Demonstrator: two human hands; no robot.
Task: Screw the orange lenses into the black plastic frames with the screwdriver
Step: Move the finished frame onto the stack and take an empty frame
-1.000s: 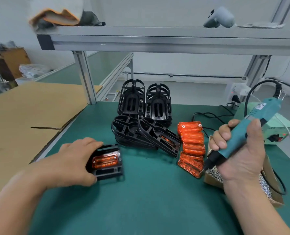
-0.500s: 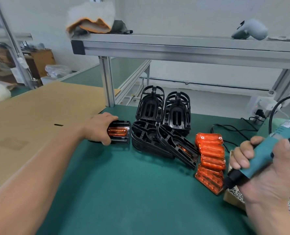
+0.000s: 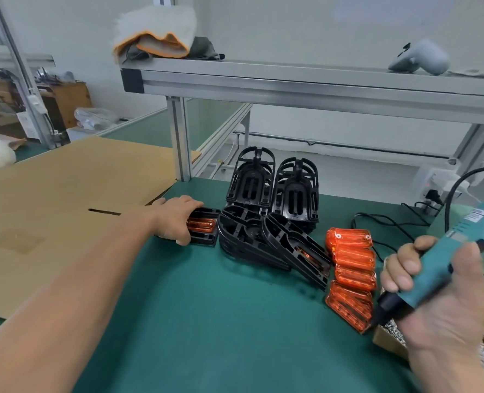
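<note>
Green bench mat (image 3: 206, 321) fills the lower half of the head view, with a cardboard sheet (image 3: 65, 194) at the left and an aluminium shelf (image 3: 291, 86) across the top.

At centre left, a fitted frame (image 3: 206, 231), black with an orange lens seated in it, is gripped from above by the left hand (image 3: 175, 219), right beside the stacked black frames (image 3: 263, 222), several of which lean. At centre right, loose orange lenses (image 3: 351, 262) lie in an overlapping row. At lower right, a teal electric screwdriver (image 3: 447, 265) is clenched in the right hand (image 3: 439, 313), its tip just beside the lowest lens and above a box of screws (image 3: 388, 338).

Risks, as judged: the leaning frames could be toppled if the fitted frame is pushed against them; the nearest lens could be scratched by a careless dip of the bit; the trailing cord could drag on the bench.
</note>
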